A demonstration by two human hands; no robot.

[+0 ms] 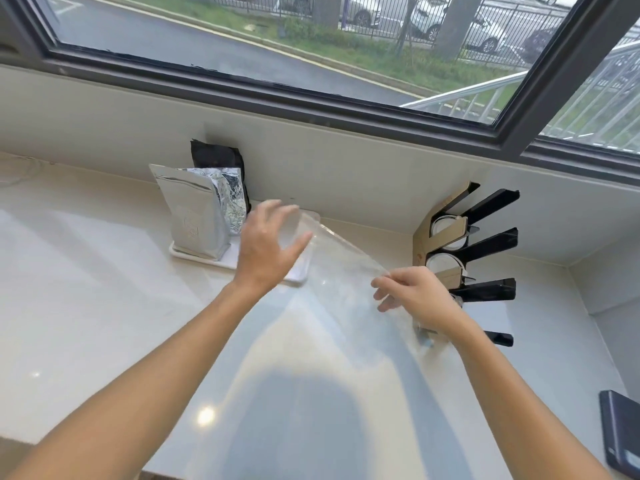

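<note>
A clear plastic sheet or bag (341, 271), blurred, hangs in the air over the pale counter (104, 289), between my two hands. My right hand (414, 297) pinches its right edge with curled fingers. My left hand (265, 245) is raised at the sheet's upper left corner, with fingers spread and straight and the thumb out. Whether those fingers touch the plastic is unclear. The sheet's lower part trails down toward my right wrist.
A white tray (298, 277) behind my left hand carries a silver foil pouch (194, 216), a crumpled foil bag (230, 199) and a black bag (216, 155). A black-slotted rack (485, 244) with round white items stands at the right. A dark flat device (621, 431) lies bottom right.
</note>
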